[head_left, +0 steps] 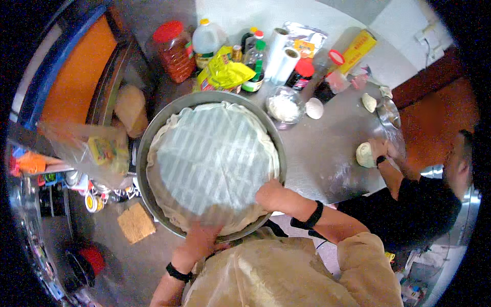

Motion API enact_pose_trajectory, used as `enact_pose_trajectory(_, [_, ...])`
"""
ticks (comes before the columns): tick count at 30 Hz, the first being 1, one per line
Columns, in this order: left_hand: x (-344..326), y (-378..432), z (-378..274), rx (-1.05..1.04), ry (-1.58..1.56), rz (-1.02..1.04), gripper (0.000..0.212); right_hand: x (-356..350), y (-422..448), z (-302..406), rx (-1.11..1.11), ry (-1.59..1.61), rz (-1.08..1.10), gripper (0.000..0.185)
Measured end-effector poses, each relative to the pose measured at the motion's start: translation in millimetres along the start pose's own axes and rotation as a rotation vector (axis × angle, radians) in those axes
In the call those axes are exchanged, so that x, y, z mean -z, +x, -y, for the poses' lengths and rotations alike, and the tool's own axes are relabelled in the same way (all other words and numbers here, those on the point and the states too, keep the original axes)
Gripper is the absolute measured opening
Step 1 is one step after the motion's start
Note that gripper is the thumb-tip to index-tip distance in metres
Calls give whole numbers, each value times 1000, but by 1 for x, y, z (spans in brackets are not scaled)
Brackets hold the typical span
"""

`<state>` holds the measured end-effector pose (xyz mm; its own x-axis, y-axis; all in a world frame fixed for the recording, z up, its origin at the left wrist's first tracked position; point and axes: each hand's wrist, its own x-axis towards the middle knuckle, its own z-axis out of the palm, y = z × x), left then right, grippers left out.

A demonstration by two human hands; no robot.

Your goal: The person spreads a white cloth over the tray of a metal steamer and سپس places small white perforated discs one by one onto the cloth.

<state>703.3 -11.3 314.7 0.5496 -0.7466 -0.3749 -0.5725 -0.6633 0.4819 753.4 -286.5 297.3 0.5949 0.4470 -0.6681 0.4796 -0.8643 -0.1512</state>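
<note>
A large round metal steamer tray (282,153) lies before me, lined with a thin whitish cloth (215,153). Slats show faintly through the cloth, and its gathered edge runs around the inside of the wall. My right hand (274,195) is curled at the tray's right near side, with the cloth's bunched edge in its fingers. At the near rim, my left hand (201,238) reaches over the cloth's edge; motion blur hides its fingers, so its hold is unclear. Both wrists wear black bands.
To the right, another person's hands (379,147) hold a pale dough ball (365,155) on the metal worktop (318,153). Beyond the tray stand a flour bowl (285,105), a yellow bag (224,73), a red-lidded jar (174,51) and several bottles. A plastic bag (92,149) hangs left.
</note>
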Motion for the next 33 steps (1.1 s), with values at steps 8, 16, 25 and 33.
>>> enact_pose_trajectory(8, [11, 9, -22, 29, -137, -92, 62, 11, -47, -79, -184, 738, -916, 20])
enact_pose_trajectory(16, [16, 20, -40, 302, -253, -140, 70, -103, 1, -306, -856, 903, -1272, 38])
enact_pose_trajectory(25, [24, 64, -78, 567, -258, 20, 71, -128, 45, -438, -1077, 1030, -1215, 90])
enact_pose_trajectory(33, [-6, 60, -77, 333, -160, -198, 64, -80, 50, -452, -1194, 1038, -861, 84])
